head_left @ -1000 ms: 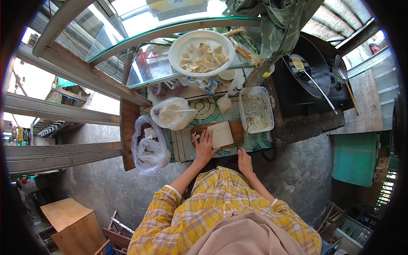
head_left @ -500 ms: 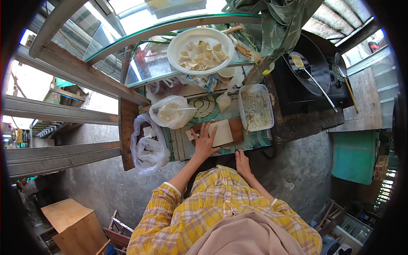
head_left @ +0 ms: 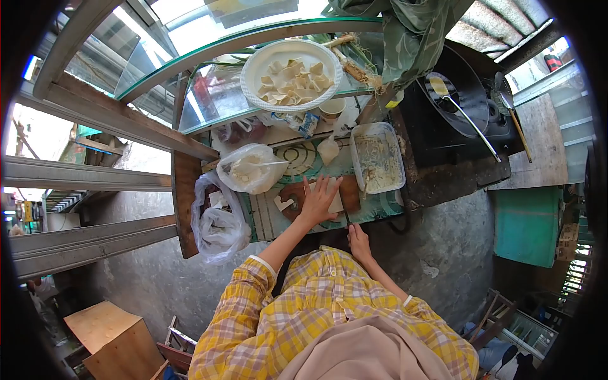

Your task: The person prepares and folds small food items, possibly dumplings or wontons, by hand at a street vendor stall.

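Observation:
My left hand [head_left: 318, 201] lies spread over a pale square sheet [head_left: 335, 197], covering its left part. The sheet rests on a brown wooden board [head_left: 351, 195]. My right hand [head_left: 358, 240] is wrapped round the handle of a knife [head_left: 346, 216], whose thin dark blade stands along the sheet's right side. Small pale cut pieces [head_left: 283, 203] lie on the board's left end. Behind the board sits a small knotted bag [head_left: 328, 151]. On the glass shelf above, a white plate [head_left: 247, 79] holds several pale cut pieces.
An open plastic container [head_left: 380, 158] stands right of the board. Plastic bags [head_left: 253, 168] are at its left. Farther right, a black wok [head_left: 453, 95] sits on a stove, with a ladle handle [head_left: 476, 132] sticking out. Wooden posts line the left.
My left hand has moved right, from the sheet's left edge onto the sheet. The knife blade now shows higher up beside it. The view has shifted slightly.

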Demonstrator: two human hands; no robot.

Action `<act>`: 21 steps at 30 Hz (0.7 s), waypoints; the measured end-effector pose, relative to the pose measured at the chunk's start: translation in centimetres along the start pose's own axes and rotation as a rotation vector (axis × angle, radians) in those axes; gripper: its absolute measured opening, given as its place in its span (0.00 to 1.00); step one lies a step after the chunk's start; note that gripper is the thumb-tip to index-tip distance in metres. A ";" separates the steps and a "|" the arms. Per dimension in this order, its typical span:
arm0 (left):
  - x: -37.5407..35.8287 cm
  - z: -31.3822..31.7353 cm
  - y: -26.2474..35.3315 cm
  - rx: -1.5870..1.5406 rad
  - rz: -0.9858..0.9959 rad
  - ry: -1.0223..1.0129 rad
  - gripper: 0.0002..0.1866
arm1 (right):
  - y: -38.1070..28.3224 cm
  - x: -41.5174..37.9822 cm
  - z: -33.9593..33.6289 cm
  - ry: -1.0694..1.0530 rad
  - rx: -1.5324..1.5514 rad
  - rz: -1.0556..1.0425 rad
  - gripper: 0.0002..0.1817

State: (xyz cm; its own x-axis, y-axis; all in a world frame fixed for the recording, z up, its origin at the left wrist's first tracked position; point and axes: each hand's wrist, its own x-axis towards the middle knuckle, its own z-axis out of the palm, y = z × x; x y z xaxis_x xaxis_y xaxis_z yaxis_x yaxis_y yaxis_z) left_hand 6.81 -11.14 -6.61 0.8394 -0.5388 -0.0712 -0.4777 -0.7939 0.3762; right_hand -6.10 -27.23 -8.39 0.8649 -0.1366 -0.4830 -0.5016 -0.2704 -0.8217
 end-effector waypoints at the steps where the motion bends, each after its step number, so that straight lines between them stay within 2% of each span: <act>1: 0.0 0.2 0.0 -0.003 0.006 0.015 0.61 | 0.1 0.1 0.1 0.007 0.000 -0.004 0.16; 8: -0.2 0.6 0.0 -0.025 0.020 0.058 0.60 | -0.7 -0.1 0.2 -0.016 0.060 0.057 0.16; 17: 0.0 0.9 0.1 -0.048 0.008 0.093 0.59 | 0.2 0.4 -0.2 0.000 -0.007 -0.010 0.16; 21: -0.1 0.6 0.4 -0.065 -0.002 0.077 0.58 | 1.0 1.0 0.0 0.071 -0.051 -0.088 0.16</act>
State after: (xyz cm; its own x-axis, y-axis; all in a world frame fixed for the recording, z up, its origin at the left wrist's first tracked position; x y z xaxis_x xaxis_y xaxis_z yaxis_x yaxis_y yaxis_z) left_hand 6.42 -11.55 -7.01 0.8591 -0.5118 -0.0023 -0.4600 -0.7739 0.4353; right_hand -5.74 -27.65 -9.71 0.9056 -0.1766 -0.3857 -0.4237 -0.3319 -0.8428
